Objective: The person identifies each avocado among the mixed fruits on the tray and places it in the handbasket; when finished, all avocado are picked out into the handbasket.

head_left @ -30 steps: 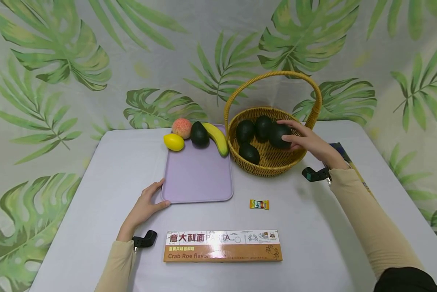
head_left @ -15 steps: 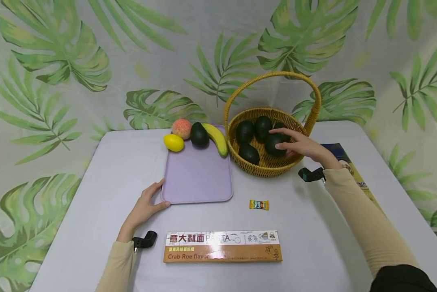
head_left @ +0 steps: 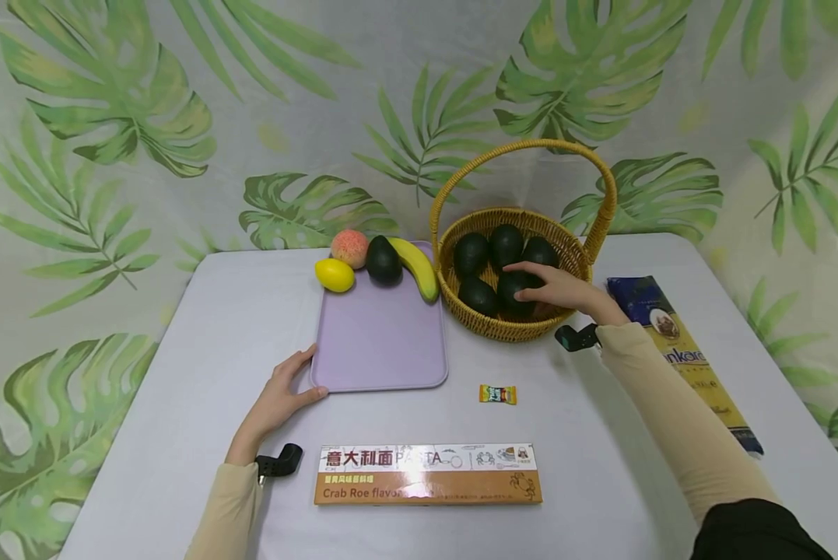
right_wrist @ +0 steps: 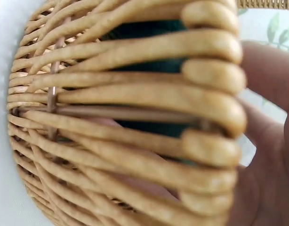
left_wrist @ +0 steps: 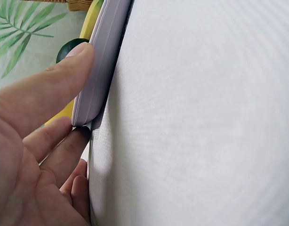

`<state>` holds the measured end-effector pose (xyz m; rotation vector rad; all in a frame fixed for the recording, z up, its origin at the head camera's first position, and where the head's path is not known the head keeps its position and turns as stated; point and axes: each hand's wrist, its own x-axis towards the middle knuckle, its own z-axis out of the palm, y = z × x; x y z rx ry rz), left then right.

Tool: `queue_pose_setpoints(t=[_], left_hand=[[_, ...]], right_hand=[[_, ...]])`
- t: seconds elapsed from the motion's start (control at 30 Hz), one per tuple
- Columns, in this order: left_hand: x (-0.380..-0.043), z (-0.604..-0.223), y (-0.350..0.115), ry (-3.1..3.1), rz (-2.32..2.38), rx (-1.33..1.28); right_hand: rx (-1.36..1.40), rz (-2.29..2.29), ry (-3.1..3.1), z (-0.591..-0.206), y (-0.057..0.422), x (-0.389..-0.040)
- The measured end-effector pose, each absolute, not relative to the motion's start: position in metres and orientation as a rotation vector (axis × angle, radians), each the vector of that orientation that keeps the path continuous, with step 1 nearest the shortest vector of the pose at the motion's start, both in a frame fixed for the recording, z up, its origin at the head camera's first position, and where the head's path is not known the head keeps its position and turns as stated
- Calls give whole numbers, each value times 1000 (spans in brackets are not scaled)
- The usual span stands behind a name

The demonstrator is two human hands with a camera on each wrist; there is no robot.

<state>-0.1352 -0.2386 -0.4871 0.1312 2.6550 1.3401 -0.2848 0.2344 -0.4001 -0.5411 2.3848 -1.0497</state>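
Note:
In the wicker basket [head_left: 478, 320], my right hand [head_left: 564, 289] holds a dark green avocado [head_left: 511, 291] near the front wall. Several other avocados lie around it, one [head_left: 477, 295] beside it on the left. The weave fills most of the right wrist view and partly hides the fingers and the dark fruit. My left hand [head_left: 283, 394] holds the near-left corner of a lilac tray [head_left: 383, 342], thumb [left_wrist: 71, 70] on the front wall and fingers along the left side. At the tray's back sit a lemon [head_left: 334, 275], a peach [head_left: 350, 248], an avocado [head_left: 383, 260] and a banana [head_left: 417, 268].
A small wrapped candy [head_left: 498, 394] lies in front of the basket. Nearer me is a long pasta box [head_left: 428, 474]. A blue and yellow pasta packet [head_left: 685, 350] lies to the right, partly under my right arm. The basket's tall handle [head_left: 524, 145] arches above it.
My right hand has brought the avocado from the basket's right side toward its front middle, uncovering another avocado behind. More of the packet shows. The left hand and tray have stayed put.

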Motion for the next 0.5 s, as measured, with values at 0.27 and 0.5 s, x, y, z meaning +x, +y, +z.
queue_pose_setpoints(t=[0.27, 0.5], left_hand=[[-136, -487, -238, 2665, 1327, 136], [-136, -490, -238, 2670, 1320, 141]], right_hand=[[-494, -1071, 2451, -393, 241, -278], [-534, -1229, 2386, -386, 249, -275]])
